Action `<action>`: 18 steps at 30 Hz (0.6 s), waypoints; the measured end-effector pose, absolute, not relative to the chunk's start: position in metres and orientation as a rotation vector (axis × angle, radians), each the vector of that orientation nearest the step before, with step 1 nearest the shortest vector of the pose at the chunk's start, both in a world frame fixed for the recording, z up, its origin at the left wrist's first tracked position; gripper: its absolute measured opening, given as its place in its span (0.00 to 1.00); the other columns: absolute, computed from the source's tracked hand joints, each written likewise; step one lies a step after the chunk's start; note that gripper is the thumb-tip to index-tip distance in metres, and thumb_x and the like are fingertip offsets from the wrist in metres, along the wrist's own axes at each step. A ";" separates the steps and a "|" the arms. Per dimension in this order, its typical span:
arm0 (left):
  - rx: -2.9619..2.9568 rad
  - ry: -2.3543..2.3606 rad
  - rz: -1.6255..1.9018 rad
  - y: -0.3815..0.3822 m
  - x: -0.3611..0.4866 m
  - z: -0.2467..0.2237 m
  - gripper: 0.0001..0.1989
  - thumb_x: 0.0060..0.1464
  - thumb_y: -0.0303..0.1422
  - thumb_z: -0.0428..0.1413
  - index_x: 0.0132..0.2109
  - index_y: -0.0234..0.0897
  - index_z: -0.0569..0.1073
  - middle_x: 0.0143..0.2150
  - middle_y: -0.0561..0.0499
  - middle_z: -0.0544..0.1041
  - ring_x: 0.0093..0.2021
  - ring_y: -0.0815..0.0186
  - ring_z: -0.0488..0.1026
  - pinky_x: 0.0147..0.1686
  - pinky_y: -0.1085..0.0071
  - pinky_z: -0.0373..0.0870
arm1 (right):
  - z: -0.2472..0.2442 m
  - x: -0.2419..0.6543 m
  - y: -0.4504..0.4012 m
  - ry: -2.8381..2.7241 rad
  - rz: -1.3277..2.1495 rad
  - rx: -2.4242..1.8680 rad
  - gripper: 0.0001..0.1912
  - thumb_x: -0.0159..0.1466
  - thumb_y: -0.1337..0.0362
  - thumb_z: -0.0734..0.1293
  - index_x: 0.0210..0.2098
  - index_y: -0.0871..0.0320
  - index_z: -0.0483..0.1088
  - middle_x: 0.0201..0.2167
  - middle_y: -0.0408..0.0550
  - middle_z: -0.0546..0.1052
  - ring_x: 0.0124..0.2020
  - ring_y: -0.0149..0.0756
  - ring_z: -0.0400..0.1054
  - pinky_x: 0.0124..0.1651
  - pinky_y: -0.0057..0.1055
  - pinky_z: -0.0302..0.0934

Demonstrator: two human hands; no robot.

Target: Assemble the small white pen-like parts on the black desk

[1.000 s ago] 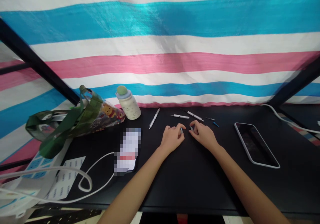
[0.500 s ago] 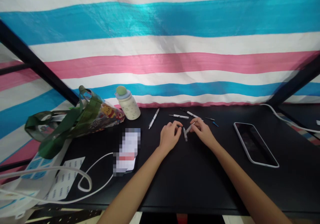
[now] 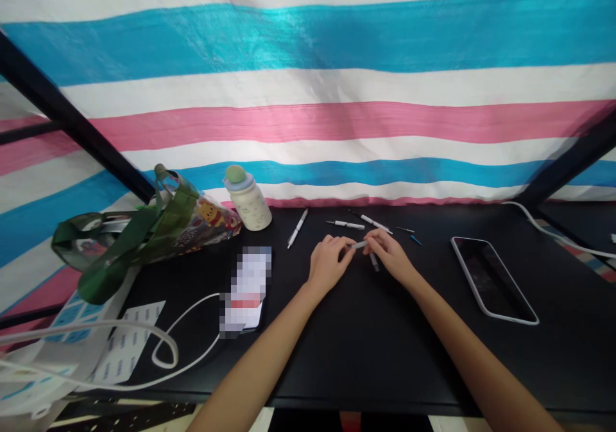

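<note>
My left hand [image 3: 330, 265] and my right hand [image 3: 391, 257] meet near the middle of the black desk [image 3: 385, 355]. A slim grey-and-white tube [image 3: 359, 244] lies level between their fingertips, and my left fingers pinch its end. A second grey tube end [image 3: 374, 262] pokes down from under my right fingers. Just beyond my hands lie white pen-shaped tools [image 3: 349, 224], [image 3: 376, 224], with another [image 3: 297, 228] further left. Two tiny bits, one blue [image 3: 415, 240] and one dark [image 3: 405, 230], sit to the right.
A phone in a white case [image 3: 493, 280] lies to the right, and a pixelated phone [image 3: 245, 289] to the left. Behind it stand a bottle [image 3: 244, 206] and a green-handled bag [image 3: 144, 233]. White cable [image 3: 178, 336] and printed paper [image 3: 128, 342] lie front left.
My hands have moved slightly closer together. The tube pieces between them have turned: one now lies nearly level, and the other points down from under my right fingers.
</note>
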State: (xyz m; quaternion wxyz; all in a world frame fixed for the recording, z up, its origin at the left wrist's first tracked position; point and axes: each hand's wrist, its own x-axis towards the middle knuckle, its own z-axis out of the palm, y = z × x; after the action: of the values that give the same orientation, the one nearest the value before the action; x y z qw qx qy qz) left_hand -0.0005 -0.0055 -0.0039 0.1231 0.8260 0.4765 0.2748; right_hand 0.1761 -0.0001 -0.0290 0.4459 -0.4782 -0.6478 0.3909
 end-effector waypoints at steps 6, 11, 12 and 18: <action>2.372 1.426 0.863 -0.006 -0.001 -0.003 0.12 0.60 0.37 0.44 0.41 0.42 0.71 0.33 0.54 0.73 0.38 0.66 0.65 0.37 0.70 0.61 | -0.020 0.177 -0.005 -1.699 0.732 -1.382 0.20 0.64 0.50 0.52 0.26 0.56 0.62 0.18 0.41 0.67 0.22 0.30 0.62 0.28 0.27 0.55; 2.351 1.422 0.855 -0.006 -0.001 -0.002 0.13 0.61 0.37 0.43 0.39 0.41 0.71 0.34 0.54 0.74 0.38 0.66 0.65 0.36 0.71 0.61 | -0.018 0.177 -0.008 -1.805 0.650 -1.381 0.20 0.64 0.52 0.51 0.24 0.56 0.62 0.18 0.41 0.66 0.23 0.30 0.61 0.28 0.26 0.54; 2.349 1.419 0.855 -0.006 -0.001 -0.002 0.14 0.61 0.37 0.42 0.39 0.42 0.71 0.34 0.55 0.74 0.38 0.66 0.65 0.36 0.71 0.61 | -0.018 0.176 -0.008 -1.800 0.652 -1.386 0.21 0.64 0.51 0.51 0.24 0.56 0.62 0.18 0.41 0.66 0.22 0.30 0.60 0.28 0.26 0.53; 2.343 1.405 0.840 -0.006 -0.002 -0.002 0.17 0.62 0.38 0.40 0.35 0.41 0.71 0.32 0.55 0.73 0.36 0.67 0.65 0.35 0.72 0.60 | -0.022 0.177 -0.008 -1.748 0.671 -1.407 0.22 0.64 0.50 0.52 0.20 0.57 0.57 0.15 0.39 0.60 0.19 0.29 0.56 0.26 0.26 0.51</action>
State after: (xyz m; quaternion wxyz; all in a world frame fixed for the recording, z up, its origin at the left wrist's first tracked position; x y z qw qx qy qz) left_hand -0.0019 -0.0058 -0.0020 0.1412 0.8115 0.4867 0.2910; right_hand 0.1767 -0.0075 -0.0216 0.3892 -0.5534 -0.6875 0.2638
